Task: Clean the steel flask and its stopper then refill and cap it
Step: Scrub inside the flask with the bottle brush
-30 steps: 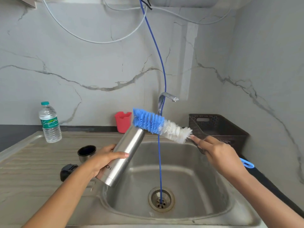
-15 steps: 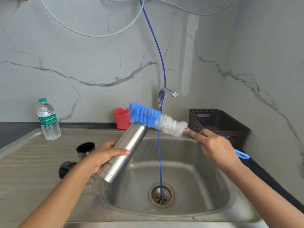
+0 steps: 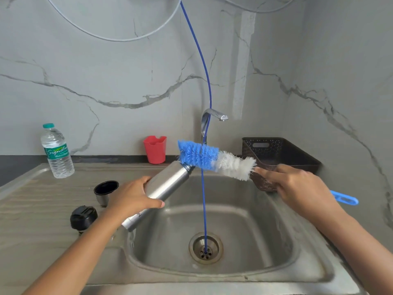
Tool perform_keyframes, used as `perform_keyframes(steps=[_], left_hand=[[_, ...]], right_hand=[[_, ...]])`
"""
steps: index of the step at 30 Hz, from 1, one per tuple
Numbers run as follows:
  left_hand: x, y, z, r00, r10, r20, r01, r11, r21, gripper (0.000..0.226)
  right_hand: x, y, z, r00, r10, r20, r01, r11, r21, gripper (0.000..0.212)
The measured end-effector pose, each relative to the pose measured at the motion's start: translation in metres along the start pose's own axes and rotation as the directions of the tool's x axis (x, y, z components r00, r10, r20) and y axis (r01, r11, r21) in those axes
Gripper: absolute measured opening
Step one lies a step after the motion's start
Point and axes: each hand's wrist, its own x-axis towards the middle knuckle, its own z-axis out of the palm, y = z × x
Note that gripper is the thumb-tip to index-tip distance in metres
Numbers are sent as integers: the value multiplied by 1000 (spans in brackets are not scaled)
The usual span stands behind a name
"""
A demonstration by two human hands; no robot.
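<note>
Two hands used: flask (image 3: 158, 193) gripped by left hand (image 3: 134, 199), tilted over sink (image 3: 319, 271) for drainage; brush (image 3: 214, 159) clasped by right hand (image 3: 297, 190), tip at flask mouth for insertion.

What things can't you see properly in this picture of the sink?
Head view:
- Inside of the steel flask: its mouth is covered by the bottle brush.
- Flask lettering: the left hand hides most.
- Brush handle: the right hand covers its middle.
- Blue hose: its top runs off the frame.
</note>
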Motion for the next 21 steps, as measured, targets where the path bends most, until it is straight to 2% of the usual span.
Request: perform_keyframes(steps=[3,8,10,12,14,17,21], left_hand=[[-5,17,6,992,99,-83,-77,968,238,84],[-6,12,6,965,151,-213,-49,906,421,84],[-6,12,11,934,245,-260,-95,872,480,83],[-5,13,18,934,300,-195,-149,821,552,86],[-2,11,21,919,327,-219,-150,806,573,88],[2,2,19,926,298,-232,-120,815,567,88],[1,5,23,932,285,-223,-108,807,581,86]], right_hand=[[10,-16,2,993,-13,120,25,995,-100,50],[6,-4,-38,945,101,310,-77,993,-88,46],[11,-10,-40,944,103,314,-73,992,-106,48],[20,-23,-29,943,98,319,-64,991,-114,50],[23,-25,-21,932,95,350,-57,991,-117,51],[18,-13,-36,919,99,383,-65,993,-100,48],[22,-29,-31,945,90,314,-58,992,-110,46]])
